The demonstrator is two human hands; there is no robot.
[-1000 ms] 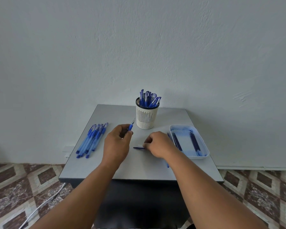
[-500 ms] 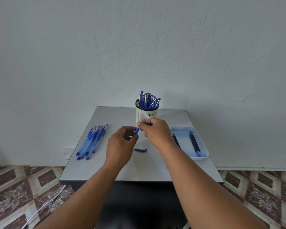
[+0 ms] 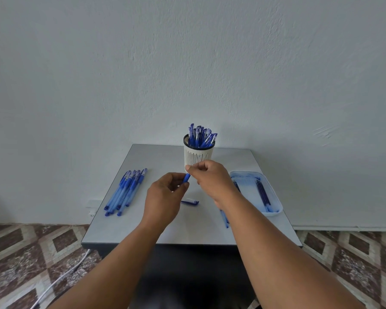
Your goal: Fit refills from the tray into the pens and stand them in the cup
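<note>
- the white slotted plastic cup [image 3: 198, 156] with a dark rim stands at the back of the grey table [image 3: 143, 228] and already holds a thick bunch of blue pens [image 3: 200, 136], so much of the job looks done.
- a row of translucent blue pens [image 3: 126, 191] lies on the table's left side, not yet in the cup; a few dark thin refills [image 3: 262, 192] lie in the pale blue plastic tray [image 3: 274, 214] on the right, so several rounds seem left.
- the blue pen in hand [image 3: 186, 178] sits between both hands, just in front of the cup, only its blue grip part showing.
- the left hand [image 3: 163, 200] curls round the pen's lower part; the right hand [image 3: 212, 178] pinches its upper end with fingertips.
- a small blue pen cap [image 3: 189, 201] lies on the table just below the hands, so capping likely remains.
- another blue pen piece [image 3: 225, 219] lies partly hidden under the right forearm.
</note>
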